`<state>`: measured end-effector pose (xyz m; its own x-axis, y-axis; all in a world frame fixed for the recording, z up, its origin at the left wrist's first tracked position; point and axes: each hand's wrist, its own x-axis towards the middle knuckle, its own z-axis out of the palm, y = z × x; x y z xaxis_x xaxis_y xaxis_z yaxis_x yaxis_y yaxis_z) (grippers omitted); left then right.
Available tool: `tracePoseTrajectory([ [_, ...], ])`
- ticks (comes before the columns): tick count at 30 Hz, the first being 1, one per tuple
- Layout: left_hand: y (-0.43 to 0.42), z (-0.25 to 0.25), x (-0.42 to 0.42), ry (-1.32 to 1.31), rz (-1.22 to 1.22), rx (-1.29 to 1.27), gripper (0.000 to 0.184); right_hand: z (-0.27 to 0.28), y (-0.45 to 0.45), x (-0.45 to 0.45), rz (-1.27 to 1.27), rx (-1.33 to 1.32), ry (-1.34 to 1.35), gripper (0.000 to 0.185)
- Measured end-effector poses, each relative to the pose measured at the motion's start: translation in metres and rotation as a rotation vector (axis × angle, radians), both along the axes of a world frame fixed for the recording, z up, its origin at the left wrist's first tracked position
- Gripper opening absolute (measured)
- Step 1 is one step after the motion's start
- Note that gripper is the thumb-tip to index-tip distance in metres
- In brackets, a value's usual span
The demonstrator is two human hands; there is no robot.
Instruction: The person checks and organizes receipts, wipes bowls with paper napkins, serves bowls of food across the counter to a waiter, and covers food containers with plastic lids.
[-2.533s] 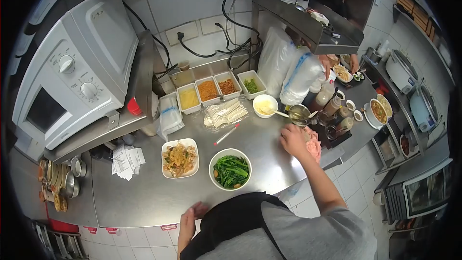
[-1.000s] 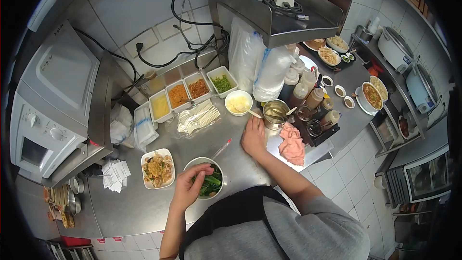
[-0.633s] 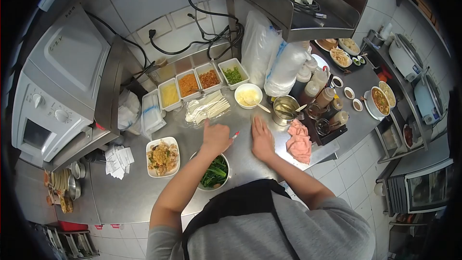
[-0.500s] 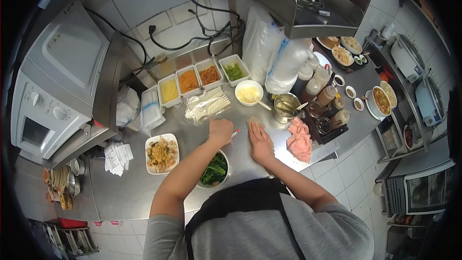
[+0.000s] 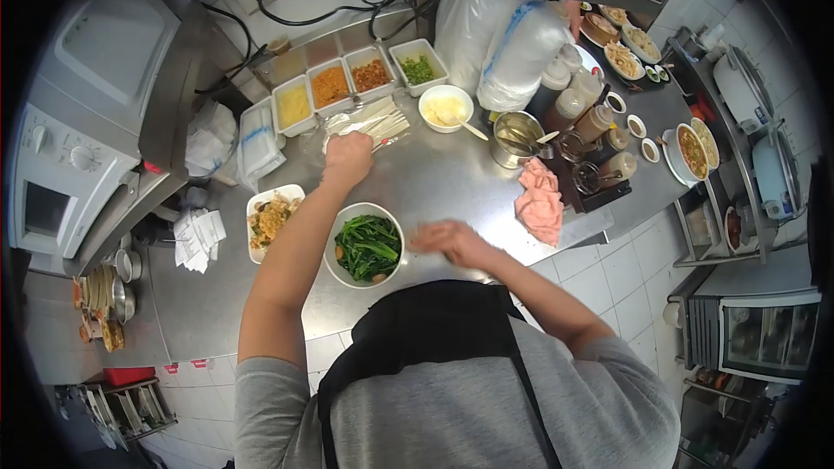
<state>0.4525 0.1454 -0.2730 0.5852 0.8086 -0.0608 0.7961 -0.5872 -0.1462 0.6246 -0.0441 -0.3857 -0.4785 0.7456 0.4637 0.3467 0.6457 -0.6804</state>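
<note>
My left hand [image 5: 349, 156] is closed around a slim object with a red end [image 5: 380, 145], too small to name. It is over the counter, at the near edge of a clear plastic packet of pale sticks [image 5: 382, 124]. My right hand [image 5: 459, 243] hovers just right of a white bowl [image 5: 329, 262] of dark leafy greens [image 5: 367, 247]; its fingers are smeared by motion. Left of that bowl, partly behind my left forearm, sits a square white dish [image 5: 254, 247] of golden-brown crumbly food [image 5: 271, 217].
Trays of toppings, including chopped green onion [image 5: 418, 69], line the back. A white bowl of yellow food [image 5: 446, 109], a metal pot [image 5: 506, 155], sauce bottles [image 5: 594, 123] and a pink cloth [image 5: 539, 201] stand to the right. Another person's hand [image 5: 573, 17] shows at the back.
My left hand has moved left and away from me with the red-ended object. My right hand has come off the counter and shifted toward the bowl of greens, which is now more fully visible.
</note>
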Motion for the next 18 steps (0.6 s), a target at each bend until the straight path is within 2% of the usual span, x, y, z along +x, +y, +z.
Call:
tracePoseTrajectory([
  [2, 0.000, -0.016, 0.004, -0.052, 0.037, 0.002, 0.015, 0.003, -0.055, 0.013, 0.017, -0.180, 0.104, 0.023],
  [3, -0.001, -0.021, 0.006, -0.081, 0.038, 0.004, 0.015, -0.020, -0.078, 0.025, 0.007, -0.244, 0.105, 0.019],
  [6, -0.012, -0.021, 0.009, -0.183, 0.025, -0.017, 0.016, 0.029, -0.108, 0.065, -0.009, -0.601, 0.178, 0.016],
  [8, -0.029, 0.006, 0.008, -0.278, -0.010, -0.067, 0.019, 0.046, -0.106, 0.096, -0.229, -0.591, 0.261, 0.026],
  [10, -0.026, 0.003, -0.005, -0.400, -0.059, -0.296, 0.027, 0.057, -0.095, 0.109, -0.532, -0.313, 0.223, 0.036],
  [11, -0.024, 0.004, -0.015, -0.459, -0.077, -0.406, 0.031, 0.041, -0.097, 0.111, -0.667, -0.368, 0.189, 0.037],
  [14, -0.027, 0.014, -0.043, -0.432, -0.038, -0.803, 0.038, 0.037, -0.109, 0.088, -0.512, -0.396, 0.159, 0.034],
  [15, -0.027, 0.011, -0.054, -0.431, -0.030, -0.906, 0.044, 0.037, -0.113, 0.082, -0.361, -0.535, 0.210, 0.033],
  [17, -0.031, 0.006, -0.069, -0.445, -0.056, -0.961, 0.047, 0.043, -0.113, 0.076, -0.144, -0.736, 0.218, 0.030],
  [18, -0.034, 0.005, -0.074, -0.454, -0.076, -0.987, 0.048, 0.048, -0.103, 0.077, -0.200, -0.654, 0.260, 0.032],
])
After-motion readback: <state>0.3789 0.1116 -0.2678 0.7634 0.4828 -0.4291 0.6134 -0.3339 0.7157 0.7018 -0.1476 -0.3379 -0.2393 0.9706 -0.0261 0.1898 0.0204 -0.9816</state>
